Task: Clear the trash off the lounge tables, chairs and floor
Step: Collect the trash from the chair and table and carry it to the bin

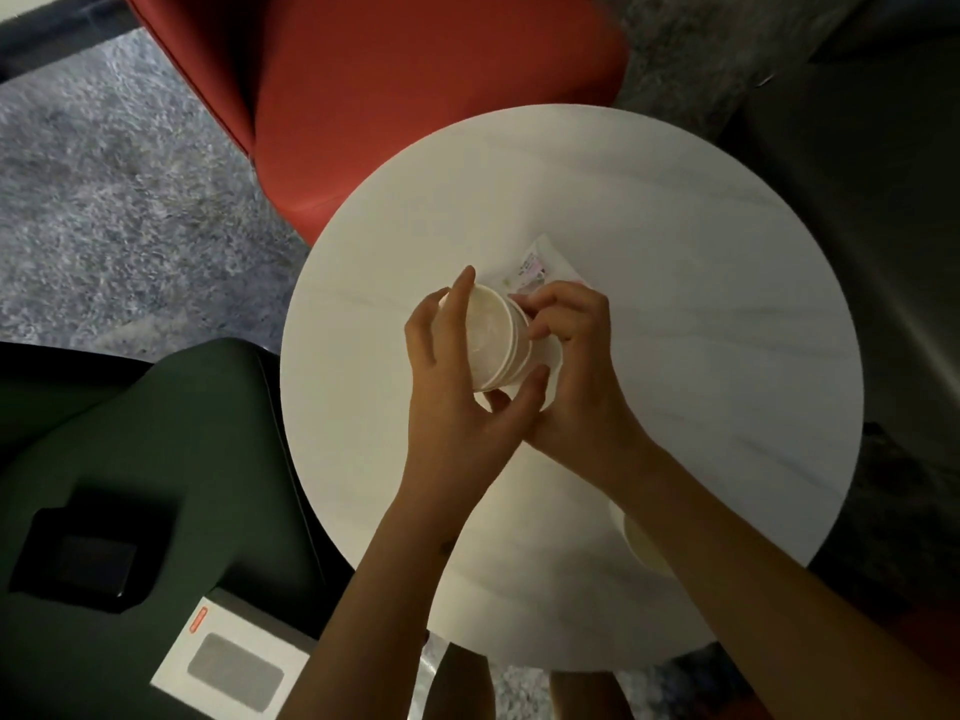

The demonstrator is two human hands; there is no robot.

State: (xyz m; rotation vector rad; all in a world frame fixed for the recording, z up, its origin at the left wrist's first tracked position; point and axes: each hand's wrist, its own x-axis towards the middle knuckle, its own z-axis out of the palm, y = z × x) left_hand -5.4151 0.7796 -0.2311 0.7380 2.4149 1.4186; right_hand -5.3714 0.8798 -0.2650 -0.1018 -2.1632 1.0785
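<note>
Forearms rise from the lower edge to frame centre, where the left hand (457, 392) curls round the stacked paper cups (493, 340) and the right hand (576, 366) grips their other side. They look light and crushable, so hold the walls gently. A wrapper (540, 262) lies just above on the white table (701, 330).

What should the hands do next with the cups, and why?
Probably finish nesting the paper cups and keep the stack in the left hand alone. The right hand grips them too, so neither is free, while a small packet and another cup sit on the white table.
</note>
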